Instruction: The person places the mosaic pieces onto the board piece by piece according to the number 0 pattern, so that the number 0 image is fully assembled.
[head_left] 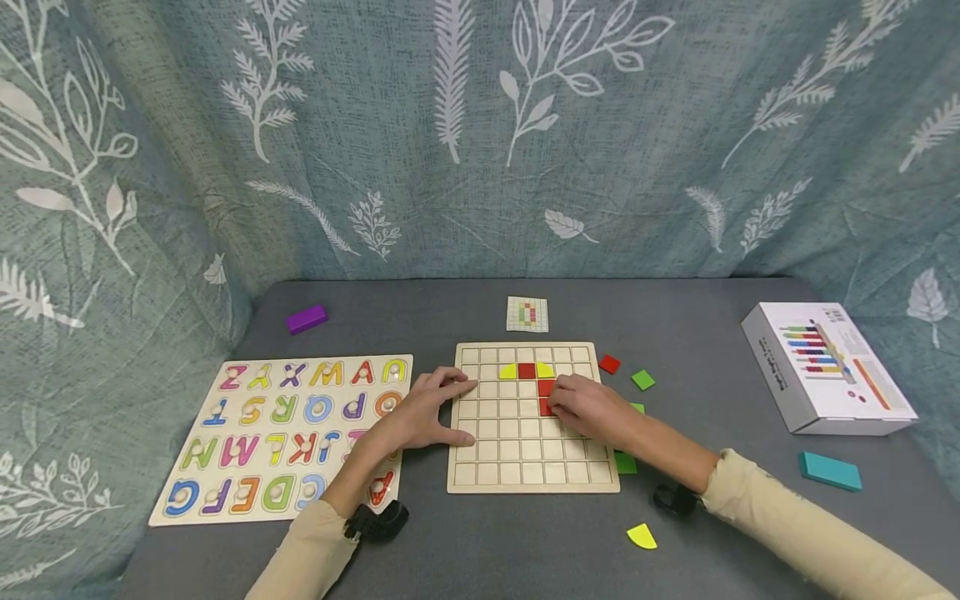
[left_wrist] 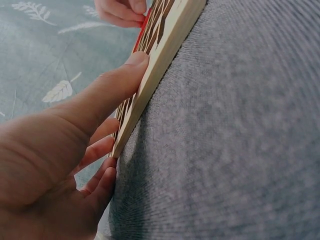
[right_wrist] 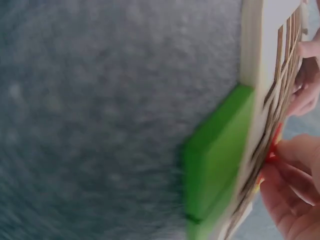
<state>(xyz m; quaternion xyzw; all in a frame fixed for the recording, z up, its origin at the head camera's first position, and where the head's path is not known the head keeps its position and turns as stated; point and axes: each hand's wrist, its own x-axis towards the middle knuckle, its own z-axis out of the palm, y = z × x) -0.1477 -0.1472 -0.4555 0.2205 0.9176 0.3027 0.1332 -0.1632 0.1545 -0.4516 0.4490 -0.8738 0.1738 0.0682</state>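
A wooden grid board (head_left: pixel 510 475) lies in the middle of the table. Its upper part holds a red square tile (head_left: pixel 527 371) between two yellow quarter-round tiles (head_left: pixel 507 372). Below and to the right, two more red squares (head_left: pixel 545 387) sit one under the other. My right hand (head_left: pixel 596 408) is over the board's right side, thumb and fingertips pinching a red tile (right_wrist: pixel 272 152) at the grid surface; the fingers partly hide it. With fingers spread, my left hand (head_left: pixel 431 408) rests on the board's left edge, thumb (left_wrist: pixel 112 85) against the rim.
Green tiles (head_left: pixel 626 463) lie along the board's right edge, a loose red tile (head_left: pixel 610 364) and a yellow one (head_left: pixel 642 536) nearby. A pattern card (head_left: pixel 527 314) lies behind the board. An alphabet puzzle (head_left: pixel 247 379) is left; a white box (head_left: pixel 825 367) and teal block (head_left: pixel 830 471) stand right.
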